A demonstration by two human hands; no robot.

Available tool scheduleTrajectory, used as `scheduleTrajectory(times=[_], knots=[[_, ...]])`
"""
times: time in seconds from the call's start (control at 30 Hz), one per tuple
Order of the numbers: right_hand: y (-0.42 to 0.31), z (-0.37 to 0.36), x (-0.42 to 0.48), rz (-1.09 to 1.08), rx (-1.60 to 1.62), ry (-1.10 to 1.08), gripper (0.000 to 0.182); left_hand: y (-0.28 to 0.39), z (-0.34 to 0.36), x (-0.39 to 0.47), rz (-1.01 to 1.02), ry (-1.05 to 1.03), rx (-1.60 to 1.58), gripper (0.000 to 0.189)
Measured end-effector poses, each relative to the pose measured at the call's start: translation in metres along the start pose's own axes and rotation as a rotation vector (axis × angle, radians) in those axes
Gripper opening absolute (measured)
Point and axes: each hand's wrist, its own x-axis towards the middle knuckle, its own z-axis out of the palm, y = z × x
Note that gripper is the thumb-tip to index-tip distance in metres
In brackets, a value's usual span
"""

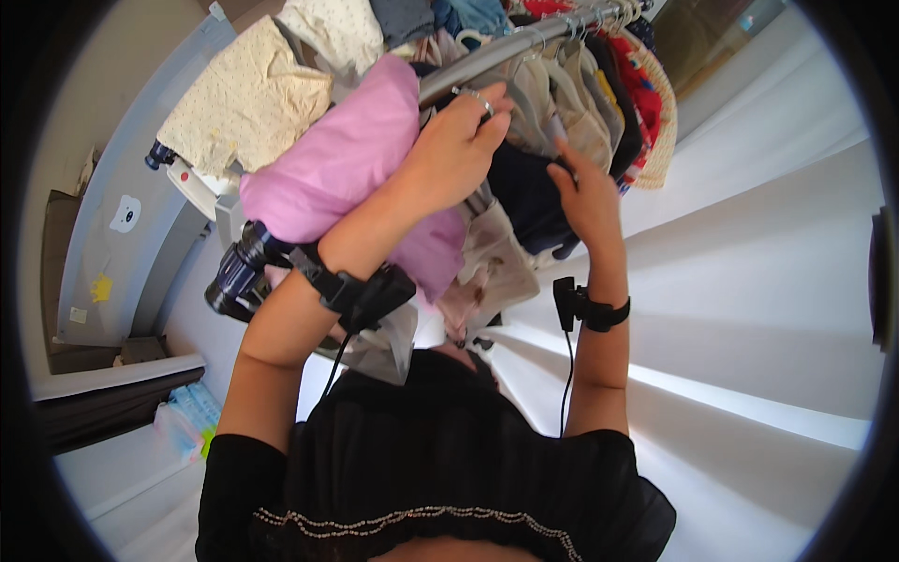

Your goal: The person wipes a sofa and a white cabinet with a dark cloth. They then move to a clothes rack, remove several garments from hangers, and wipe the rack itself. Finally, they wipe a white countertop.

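Observation:
My left hand [449,154] is at the clothes rail [506,50], its fingers curled around a thin metal hanger hook [480,102]. The hanger's body is mostly hidden by this hand. A pink-lilac garment [351,147] lies bunched over the rail end, under and beside my left forearm. Between my hands hangs a dark navy garment [527,200]. At its right edge is my right hand [591,200], thumb and forefinger extended towards a grey hanger [527,109]; whether they pinch anything cannot be made out. Below my left hand hangs a beige garment [502,256].
Hanging clothes [579,105] crowd the rail's far part. A cream dotted garment [253,98] is draped at the left, near the rack's dark blue joint [242,263]. White curtains [744,281] fall at the right. A grey panel with a bear sticker [125,214] stands at the left.

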Motion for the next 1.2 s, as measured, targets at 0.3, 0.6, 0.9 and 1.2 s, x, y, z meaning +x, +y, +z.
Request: scheduleTrajectory(times=[0.3, 0.6, 0.9, 1.2], knots=[[-0.062, 0.025, -0.064, -0.049, -0.046, 0.008, 0.032, 0.018, -0.004, 0.006, -0.118, -0.071, 0.099, 0.044], [-0.041, 0.026, -0.023, -0.028, -0.219, 0.298, 0.013, 0.093, -0.052, -0.031, 0.292, -0.148, 0.410, 0.040], [-0.036, 0.044, 0.001, -0.138, -0.329, 0.316, 0.015, 0.103, -0.139, -0.086, 0.166, 0.069, 0.340, 0.041], [-0.012, 0.063, -0.009, -0.107, -0.350, 0.135, 0.031, 0.064, -0.236, -0.159, 0.029, 0.208, 0.358, 0.047]])
